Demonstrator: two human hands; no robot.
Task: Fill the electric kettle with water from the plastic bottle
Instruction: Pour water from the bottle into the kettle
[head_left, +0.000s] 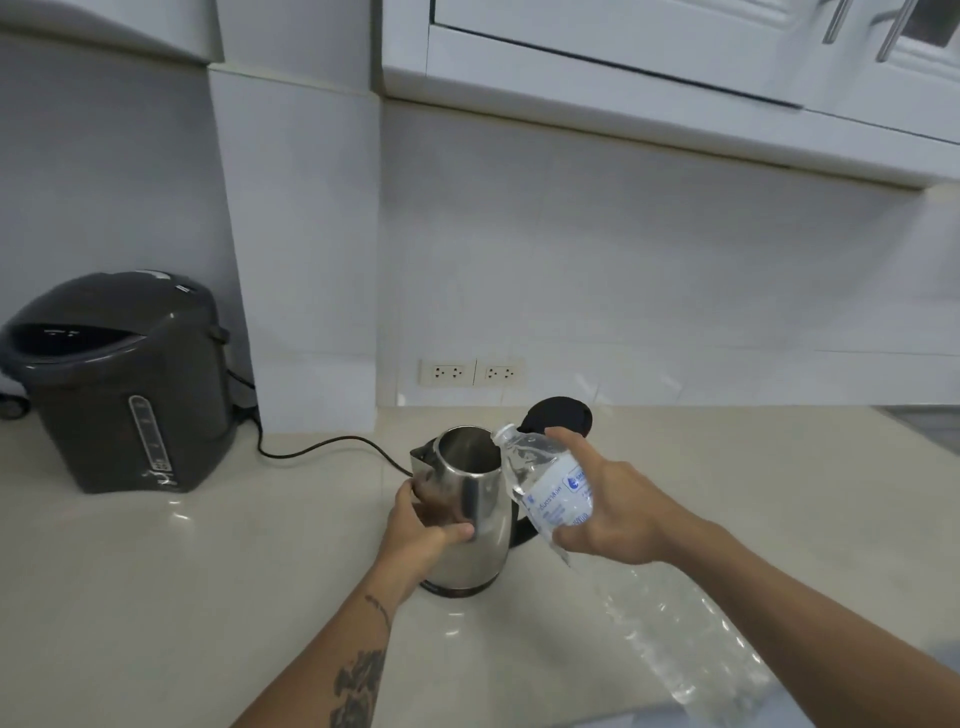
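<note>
Dark hot-water dispenser (117, 382) sits well off to the left on the pale surface (182, 571), its black cord (332, 447) snaking toward the kettle, two wall sockets (471, 372) behind. Steel electric kettle (467, 509) stands mid-surface, black lid (558, 414) flipped open. Left hand (423, 525) wraps its body. Right hand (618, 512) clamps the plastic bottle (545, 488), tilted, uncapped neck right at the kettle's rim.

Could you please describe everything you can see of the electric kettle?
The electric kettle is shiny stainless steel with a black handle, a dark base ring and a pointed spout. It stands upright on the beige counter, its black lid flipped open. The left hand grips its body; the plastic bottle, in the right hand, tilts toward its mouth.
</note>
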